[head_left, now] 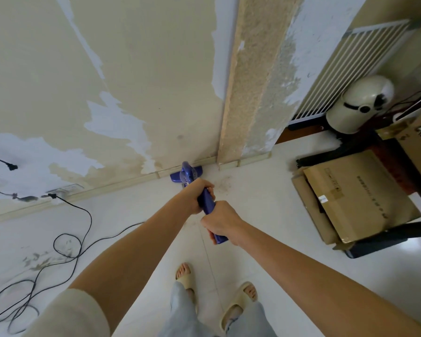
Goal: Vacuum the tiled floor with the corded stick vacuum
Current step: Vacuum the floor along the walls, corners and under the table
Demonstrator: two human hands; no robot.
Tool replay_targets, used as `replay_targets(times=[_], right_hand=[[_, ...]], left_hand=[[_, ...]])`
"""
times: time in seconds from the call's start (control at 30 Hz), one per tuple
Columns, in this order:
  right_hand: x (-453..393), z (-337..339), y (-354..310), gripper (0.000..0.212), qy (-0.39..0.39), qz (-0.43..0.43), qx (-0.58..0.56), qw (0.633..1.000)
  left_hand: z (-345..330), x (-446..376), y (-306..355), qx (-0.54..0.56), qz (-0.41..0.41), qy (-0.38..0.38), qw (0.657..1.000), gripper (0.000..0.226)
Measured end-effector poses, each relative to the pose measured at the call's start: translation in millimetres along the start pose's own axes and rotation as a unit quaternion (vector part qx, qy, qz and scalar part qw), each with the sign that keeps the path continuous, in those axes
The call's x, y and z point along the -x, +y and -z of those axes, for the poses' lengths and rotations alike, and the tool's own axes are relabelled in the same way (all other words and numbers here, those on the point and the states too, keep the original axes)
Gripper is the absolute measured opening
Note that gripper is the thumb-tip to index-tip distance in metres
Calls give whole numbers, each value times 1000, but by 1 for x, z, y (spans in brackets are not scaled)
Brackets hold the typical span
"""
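Both hands wrapped round the blue plastic stick vacuum (208, 205): left hand (197, 196) ahead, right hand (220, 221) behind, likely for steering. Head against the skirting at the wall corner, beside grey dust (225, 184) on the white tiled floor (265, 239).

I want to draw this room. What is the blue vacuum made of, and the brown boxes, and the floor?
The blue vacuum looks like hard plastic: smooth, moulded and slightly shiny. The brown boxes look like cardboard: matte, with folded flaps, printing and a label. The floor seems to be glazed tile: pale, glossy, with a thin joint line. Both hands hold the vacuum's grip.
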State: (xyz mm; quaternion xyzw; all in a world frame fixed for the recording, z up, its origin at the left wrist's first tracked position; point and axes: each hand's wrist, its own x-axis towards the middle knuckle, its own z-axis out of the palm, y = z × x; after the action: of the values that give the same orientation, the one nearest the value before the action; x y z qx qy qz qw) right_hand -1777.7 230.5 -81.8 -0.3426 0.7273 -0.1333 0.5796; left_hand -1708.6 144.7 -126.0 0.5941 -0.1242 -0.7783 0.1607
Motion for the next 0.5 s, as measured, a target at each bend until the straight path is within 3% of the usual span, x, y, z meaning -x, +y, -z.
replay_targets(times=[0.5], right_hand=[[42,17,28,22,-30,-31,47,998]], left_hand=[[-22,20,-41,-11,26,26,999,20]])
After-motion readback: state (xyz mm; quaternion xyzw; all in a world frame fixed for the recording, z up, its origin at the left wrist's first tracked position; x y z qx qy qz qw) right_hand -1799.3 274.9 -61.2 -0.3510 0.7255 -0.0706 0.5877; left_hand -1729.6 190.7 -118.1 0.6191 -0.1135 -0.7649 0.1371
